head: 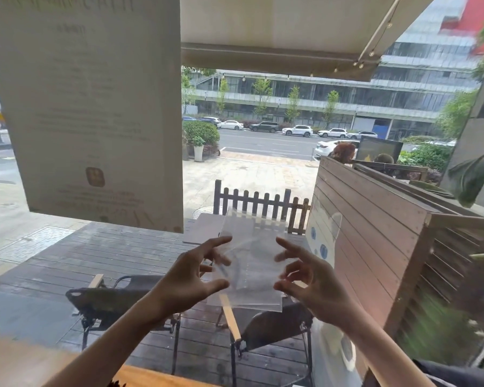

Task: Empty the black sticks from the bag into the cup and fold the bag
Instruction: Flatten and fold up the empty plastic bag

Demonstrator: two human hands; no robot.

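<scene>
Bag: clear, flat, rectangular plastic bag (252, 258) is being held up in the air at chest height, in front of the window, between both hands; it is looking empty, with no black sticks showing inside.
Left hand: left hand (192, 275) is gripping the bag's left edge, thumb in front low down and fingers spread, the upper ones seeming to go behind the film; the hand is half open rather than clenched.
Right hand: right hand (305, 277) is mirroring it on the right edge, thumb and curled fingers pinching the film, forefinger reaching up along the side.
Why held so: holding both side edges is keeping the limp sheet taut and flat, which I judge is setting up a fold; a crease or overlapped layer is already seeming to show in the lower half.
Stage: emptying is probably finished and folding is under way, though the cup and sticks are lying outside the view, so I cannot confirm it.
Bench: orange-brown wooden bench (157, 377) is showing only as a strip at the bottom edge, below the forearms.
Beyond the glass: two dark folding chairs (118, 300) are standing on a wet grey deck, near a slatted wooden planter wall (375, 233).
On the window: large pale printed paper poster (90, 107) is hanging at upper left.
</scene>
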